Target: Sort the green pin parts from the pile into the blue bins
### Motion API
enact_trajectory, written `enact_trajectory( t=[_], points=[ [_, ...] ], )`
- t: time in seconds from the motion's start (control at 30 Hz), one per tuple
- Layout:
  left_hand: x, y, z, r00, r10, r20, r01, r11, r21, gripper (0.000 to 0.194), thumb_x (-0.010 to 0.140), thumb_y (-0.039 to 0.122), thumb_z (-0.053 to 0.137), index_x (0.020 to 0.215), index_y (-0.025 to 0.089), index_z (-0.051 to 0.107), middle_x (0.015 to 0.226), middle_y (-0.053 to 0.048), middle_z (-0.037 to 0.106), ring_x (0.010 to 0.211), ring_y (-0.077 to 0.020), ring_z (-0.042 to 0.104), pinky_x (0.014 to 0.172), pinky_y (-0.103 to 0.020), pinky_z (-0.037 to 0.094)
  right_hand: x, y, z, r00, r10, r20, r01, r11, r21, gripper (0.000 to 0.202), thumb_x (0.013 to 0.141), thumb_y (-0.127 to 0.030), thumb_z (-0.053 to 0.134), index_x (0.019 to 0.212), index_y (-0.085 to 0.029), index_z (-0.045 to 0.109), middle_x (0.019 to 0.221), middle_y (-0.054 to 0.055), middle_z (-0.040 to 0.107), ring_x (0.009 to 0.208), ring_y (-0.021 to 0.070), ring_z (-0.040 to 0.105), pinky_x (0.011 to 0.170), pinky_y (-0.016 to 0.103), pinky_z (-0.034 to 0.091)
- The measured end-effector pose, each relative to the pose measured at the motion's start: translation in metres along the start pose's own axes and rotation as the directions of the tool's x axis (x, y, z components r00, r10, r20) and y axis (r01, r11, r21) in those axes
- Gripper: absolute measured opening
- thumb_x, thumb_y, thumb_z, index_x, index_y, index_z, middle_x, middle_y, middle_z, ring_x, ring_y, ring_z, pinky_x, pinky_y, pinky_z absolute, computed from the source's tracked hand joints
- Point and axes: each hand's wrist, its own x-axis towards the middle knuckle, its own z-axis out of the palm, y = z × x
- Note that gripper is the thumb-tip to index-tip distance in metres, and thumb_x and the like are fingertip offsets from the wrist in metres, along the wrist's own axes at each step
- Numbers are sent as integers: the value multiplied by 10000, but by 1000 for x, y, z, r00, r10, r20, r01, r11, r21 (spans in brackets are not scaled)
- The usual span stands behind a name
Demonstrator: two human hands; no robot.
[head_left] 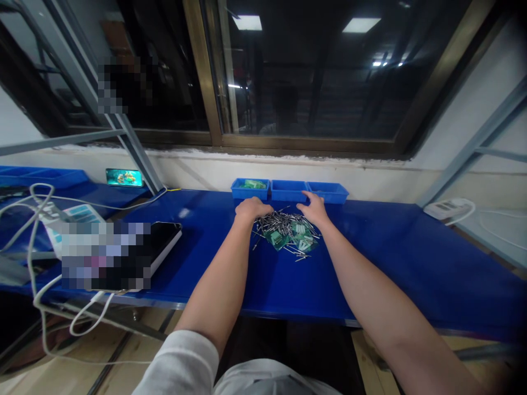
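Observation:
A pile of thin metal rods (278,224), perhaps rivets or pins, lies on the blue tabletop between my hands. Small green-and-clear packets (303,241) rest among the rods on the near right side of the pile. My left hand (250,209) is at the pile's left edge, its thumb stretched toward the rods and its other fingers partly hidden. At the upper right edge, my right hand (314,210) has thumb and fingers apart, with nothing visibly held. Behind the pile stand a blue bin with green packets (250,193), a middle blue bin (289,191) and a right blue bin (329,192).
The blue table (382,247) runs along a wall below a window. To the left lie a dark-screened device (164,235), white cables (31,263) and a lit phone (124,178). A white power strip (447,208) sits at the right by a metal frame post.

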Motion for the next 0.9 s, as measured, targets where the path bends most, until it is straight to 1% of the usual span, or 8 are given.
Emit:
enact_trajectory(
  t=[0.07,0.13,0.2,0.37,0.53,0.73,0.83,0.9],
  points=[
    [-2,-1,-5,993,24,119,-29,999,33,457,497,495,664,800,154,667,867,-168,680,813,-298,633,651,-307,449,-2,-3,0,1000,-1,23,1,1000,-27,546,675,-335,579,1209,-226,535,1200,96,544,1131,319,411,925,485,353],
    [-5,-1,-9,973,43,227,-59,996,66,349,478,431,680,695,159,652,739,-123,678,725,-257,631,622,-289,445,-4,-6,1,999,2,46,0,999,-44,551,679,-338,577,1217,-229,529,1204,94,540,1136,326,403,924,482,354],
    [-9,-1,-13,954,38,298,-71,992,101,297,461,386,692,638,156,631,672,-99,660,675,-240,620,600,-288,446,-5,-7,1,998,2,65,2,999,-52,553,682,-344,577,1222,-236,525,1216,86,533,1152,330,387,929,478,352],
    [-17,0,-22,929,17,370,-98,974,203,211,467,323,693,539,160,581,610,-72,623,656,-225,601,581,-289,451,-9,-11,0,996,-1,89,7,998,-60,550,691,-347,576,1225,-229,520,1232,84,527,1161,326,377,935,466,351],
    [-19,1,-26,881,-22,473,-115,959,260,167,468,281,689,485,168,567,542,-49,601,632,-208,591,586,-284,463,-10,-13,1,996,-21,91,27,998,-63,541,696,-351,570,1220,-225,526,1238,82,525,1156,328,379,922,460,360],
    [-20,3,-22,871,-43,490,-95,963,254,139,477,202,690,457,160,559,509,-56,590,634,-221,602,639,-318,475,-10,-11,3,993,-35,109,44,996,-79,538,695,-360,578,1213,-225,531,1225,85,533,1150,329,389,921,460,360],
    [-21,3,-22,869,-40,494,-82,971,224,133,472,181,686,449,157,557,517,-62,603,617,-222,596,634,-328,479,-10,-11,4,993,-47,109,56,995,-79,522,700,-356,578,1204,-229,536,1212,88,539,1155,325,387,922,458,358],
    [-22,2,-23,856,-34,515,-94,971,220,128,475,181,683,450,159,559,523,-61,609,614,-217,593,622,-320,482,-10,-11,4,993,-50,110,59,995,-79,513,701,-356,578,1197,-229,541,1204,90,542,1155,326,385,920,459,359]
  ],
)
